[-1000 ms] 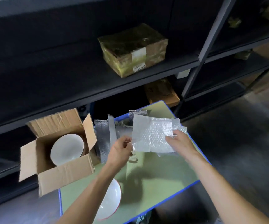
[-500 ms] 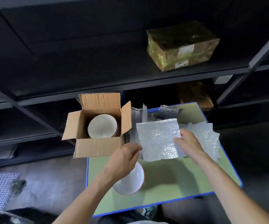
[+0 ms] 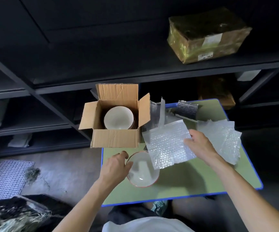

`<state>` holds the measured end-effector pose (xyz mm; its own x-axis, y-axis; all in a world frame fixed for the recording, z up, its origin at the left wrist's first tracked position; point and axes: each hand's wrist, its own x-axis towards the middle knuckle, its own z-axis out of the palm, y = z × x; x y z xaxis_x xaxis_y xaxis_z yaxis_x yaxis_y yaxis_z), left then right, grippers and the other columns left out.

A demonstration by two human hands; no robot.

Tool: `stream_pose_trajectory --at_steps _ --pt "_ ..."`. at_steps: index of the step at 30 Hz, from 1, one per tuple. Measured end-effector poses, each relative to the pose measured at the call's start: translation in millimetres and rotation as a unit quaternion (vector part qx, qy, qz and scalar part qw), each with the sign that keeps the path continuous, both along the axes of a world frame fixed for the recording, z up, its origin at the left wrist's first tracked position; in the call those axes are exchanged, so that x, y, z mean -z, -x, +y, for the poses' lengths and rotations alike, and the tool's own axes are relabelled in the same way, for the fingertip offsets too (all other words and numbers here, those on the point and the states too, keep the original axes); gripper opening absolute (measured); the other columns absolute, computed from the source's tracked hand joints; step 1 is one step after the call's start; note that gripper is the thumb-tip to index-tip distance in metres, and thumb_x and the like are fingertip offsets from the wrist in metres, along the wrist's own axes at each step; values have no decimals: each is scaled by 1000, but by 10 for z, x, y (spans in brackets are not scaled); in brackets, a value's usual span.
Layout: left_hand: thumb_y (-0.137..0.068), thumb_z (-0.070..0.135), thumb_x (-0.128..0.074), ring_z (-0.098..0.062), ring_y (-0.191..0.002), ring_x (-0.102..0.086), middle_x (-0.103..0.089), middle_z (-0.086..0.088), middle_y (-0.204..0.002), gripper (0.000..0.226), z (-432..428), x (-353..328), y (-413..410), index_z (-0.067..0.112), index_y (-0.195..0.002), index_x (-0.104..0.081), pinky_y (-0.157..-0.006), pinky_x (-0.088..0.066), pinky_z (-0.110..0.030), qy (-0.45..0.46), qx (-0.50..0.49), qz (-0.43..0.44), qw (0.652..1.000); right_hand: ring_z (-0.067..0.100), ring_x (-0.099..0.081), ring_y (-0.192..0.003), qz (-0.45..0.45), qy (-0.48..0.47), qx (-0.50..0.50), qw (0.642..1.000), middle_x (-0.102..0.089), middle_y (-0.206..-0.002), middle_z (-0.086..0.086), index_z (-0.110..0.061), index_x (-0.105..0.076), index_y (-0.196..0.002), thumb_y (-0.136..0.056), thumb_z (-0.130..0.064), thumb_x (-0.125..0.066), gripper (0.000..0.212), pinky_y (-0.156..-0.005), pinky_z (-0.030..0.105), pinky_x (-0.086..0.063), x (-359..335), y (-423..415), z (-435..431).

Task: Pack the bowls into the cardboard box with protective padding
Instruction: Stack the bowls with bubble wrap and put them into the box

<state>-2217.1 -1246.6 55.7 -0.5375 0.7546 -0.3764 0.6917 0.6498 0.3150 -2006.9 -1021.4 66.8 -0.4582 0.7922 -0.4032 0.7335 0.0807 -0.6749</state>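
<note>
White bowl (image 3: pixel 143 171): on table (image 3: pixel 185 183), left hand (image 3: pixel 117 166) pinching its rim.
Bubble wrap (image 3: pixel 167 146): right hand (image 3: pixel 200 146) gripping its edge.

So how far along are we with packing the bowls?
One white bowl already sits in the open cardboard box. In hand: the left hand grips the red-rimmed bowl on the table, and the right hand holds a bubble wrap sheet. Left: pad and box that bowl, then close the box.

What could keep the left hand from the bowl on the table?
Likely nothing: the left hand curls on the bare left rim of the bowl; the bubble wrap in the right hand covers only its far right edge.
</note>
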Motion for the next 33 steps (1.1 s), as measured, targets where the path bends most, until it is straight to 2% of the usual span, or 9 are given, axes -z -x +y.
stream_pose_trajectory --at_steps 3,8,13,16,18,21,23,29,33 --pt "-96 39 -55 -28 -96 -64 -70 -6 -107 31 60 122 -19 16 -117 -58 -71 -45 -33 13 6 -5 1000 19 -38 -65 -11 -2 -5 1000 -44 -73 3 -1 -44 -84 -84 -11 -46 10 -61 33 -29 29 39 -69" --pt "-96 29 -55 -34 -91 -64 -69 -13 -102 25 86 209 -41 12 -114 -52 -69 -46 -37 21 19 6 1000 17 -36 -59 -24 -9 -14 1000 -41 -68 -1 -17 -37 -72 -85 -12 -46 17 -56 31 -27 23 47 -150" --pt "-96 18 -52 -36 -71 -67 -70 -15 -88 12 71 115 -11 9 -105 -50 -67 -56 -43 -13 34 -48 998 15 -29 -58 -25 -14 -12 1000 -35 -65 -4 -19 -32 -69 -86 -8 -47 25 -55 30 -22 17 10 -195" --pt "-96 15 -51 -36 -71 -67 -70 -15 -86 9 43 -4 -3 9 -103 -50 -67 -56 -44 -22 37 -53 998 17 -26 -62 -19 -18 -2 1000 -31 -69 0 -19 -29 -72 -85 -8 -46 25 -58 33 -21 -37 -51 -160" --pt "-95 15 -49 -33 -70 -69 -71 -12 -82 11 25 -114 4 11 -105 -52 -65 -56 -39 -24 32 -67 997 18 -26 -64 -10 -21 10 1000 -30 -70 1 -20 -28 -73 -85 -8 -45 24 -59 34 -20 -82 -106 -115" --pt "-96 16 -48 -18 -52 -68 -71 -3 -72 12 11 -319 0 19 -105 -56 -45 -49 -20 -36 27 -125 991 18 -27 -63 7 -33 34 999 -30 -68 0 -21 -29 -72 -82 -9 -44 22 -60 34 -21 -138 -189 -45" --pt "-96 17 -49 -14 -47 -66 -70 0 -71 12 26 -459 -21 24 -102 -57 -39 -45 -18 -45 31 -150 987 18 -27 -61 11 -45 58 997 -31 -65 -3 -21 -29 -69 -80 -9 -44 22 -58 33 -21 -160 -239 -4" --pt "-96 23 -50 -13 -50 -66 -67 0 -74 10 248 -835 -126 31 -94 -56 -52 -48 -27 -111 61 -156 980 19 -29 -59 3 -75 103 992 -35 -63 -4 -19 -29 -67 -79 -8 -43 21 -54 31 -22 -220 -349 60" --pt "-93 21 -50 -14 -48 -67 -67 -2 -73 7 506 -977 -232 23 -92 -56 -57 -50 -35 -166 53 -170 970 17 -41 -58 34 -25 92 995 -50 -65 -5 -15 -48 -69 -83 -11 -49 14 -53 27 -31 -288 -334 -22"
